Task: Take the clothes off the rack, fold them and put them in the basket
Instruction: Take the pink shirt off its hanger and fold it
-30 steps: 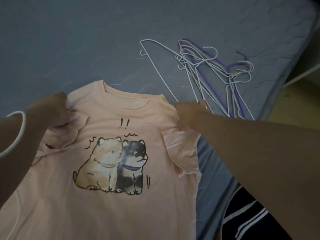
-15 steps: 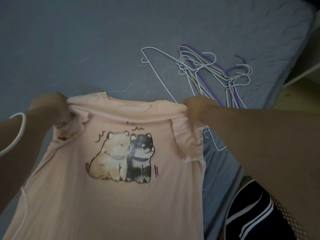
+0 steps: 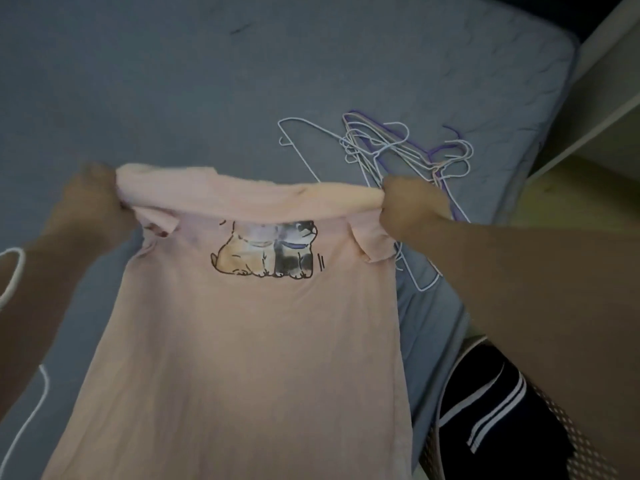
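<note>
A pink T-shirt (image 3: pixel 242 341) with a print of two dogs lies lengthwise on the grey bed. My left hand (image 3: pixel 95 199) grips its left shoulder and my right hand (image 3: pixel 412 206) grips its right shoulder. The top edge is lifted and rolled over toward me, so the collar band covers the upper part of the print. At the bottom right stands a perforated basket (image 3: pixel 561 420) with a dark garment with white stripes (image 3: pixel 485 410) inside.
A heap of white and purple wire hangers (image 3: pixel 391 157) lies on the grey mattress (image 3: pixel 173 81) just behind my right hand. A thin white cord (image 3: pixel 31 410) runs along the lower left. The bed's right edge drops to a yellowish floor (image 3: pixel 571 192).
Both hands lifted the shirt's shoulders off the bed and brought the top edge over toward me, covering the collar and the upper part of the dog print.
</note>
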Motion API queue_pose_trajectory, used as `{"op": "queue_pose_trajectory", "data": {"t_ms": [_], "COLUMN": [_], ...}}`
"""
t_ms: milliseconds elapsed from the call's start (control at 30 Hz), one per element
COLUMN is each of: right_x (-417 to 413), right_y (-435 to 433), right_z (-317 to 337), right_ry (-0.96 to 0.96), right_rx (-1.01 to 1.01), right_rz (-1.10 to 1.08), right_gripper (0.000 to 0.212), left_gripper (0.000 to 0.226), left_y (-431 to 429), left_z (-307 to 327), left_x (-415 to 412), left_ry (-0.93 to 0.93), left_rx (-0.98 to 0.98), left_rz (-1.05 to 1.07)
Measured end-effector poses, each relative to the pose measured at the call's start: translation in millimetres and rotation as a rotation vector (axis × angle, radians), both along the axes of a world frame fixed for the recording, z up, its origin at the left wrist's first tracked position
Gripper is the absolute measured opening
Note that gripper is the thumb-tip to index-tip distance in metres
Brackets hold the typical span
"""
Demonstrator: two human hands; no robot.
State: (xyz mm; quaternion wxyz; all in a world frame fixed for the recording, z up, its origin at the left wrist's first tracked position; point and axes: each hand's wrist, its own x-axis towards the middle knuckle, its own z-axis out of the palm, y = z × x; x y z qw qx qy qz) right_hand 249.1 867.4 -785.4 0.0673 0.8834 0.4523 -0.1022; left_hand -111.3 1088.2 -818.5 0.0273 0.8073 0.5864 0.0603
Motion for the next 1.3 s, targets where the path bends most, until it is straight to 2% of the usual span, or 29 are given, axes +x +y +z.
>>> {"op": "queue_pose_trajectory", "data": {"t_ms": [133, 200, 400, 567, 700, 800, 867, 967, 1033, 1100, 1167, 1233, 1300], "right_x": [-40, -58, -112, -156, -183, -187, -189, -197, -207, -216, -224, -228, -229], "right_y": [-68, -101, -187, -244, -278, -287, -289, -293, -292, -286, -280, -279, -282], "right_z": [-13, -24, -60, -71, -73, -72, -71, -72, -73, -74, -77, -79, -77], "right_ry": [0.070, 0.088, 0.166, 0.236, 0.211, 0.180, 0.143, 0.112, 0.154, 0.204, 0.235, 0.275, 0.337], "right_rx": [-0.191, -0.319, -0.437, -0.465, -0.483, -0.540, -0.531, -0.394, -0.289, -0.233, -0.224, -0.262, -0.346], "right_rz": [0.217, 0.298, 0.457, 0.520, 0.610, 0.648, 0.722, 0.785, 0.669, 0.529, 0.539, 0.684, 0.798], "right_gripper": [0.032, 0.031, 0.041, 0.049, 0.048, 0.043, 0.043, 0.047, 0.050, 0.051, 0.053, 0.061, 0.063], "left_gripper": [0.047, 0.053, 0.054, 0.057, 0.037, 0.052, 0.060, 0.052, 0.048, 0.040, 0.041, 0.048, 0.038], "left_y": [-54, -85, -140, -187, -221, -241, -255, -279, -294, -304, -306, -308, -313], "left_z": [-28, -48, -92, -94, -86, -72, -64, -54, -53, -55, -58, -64, -63], "left_x": [-56, -86, -153, -199, -226, -221, -211, -179, -157, -143, -136, -142, -151], "left_ry": [0.181, 0.282, 0.398, 0.505, 0.623, 0.746, 0.693, 0.499, 0.379, 0.337, 0.351, 0.419, 0.565], "left_rx": [-0.156, -0.173, -0.228, -0.209, -0.304, -0.294, -0.241, -0.174, -0.157, -0.144, -0.158, -0.179, -0.255], "left_rz": [-0.269, -0.408, -0.656, -0.680, -0.512, -0.475, -0.530, -0.579, -0.628, -0.667, -0.731, -0.813, -0.855]}}
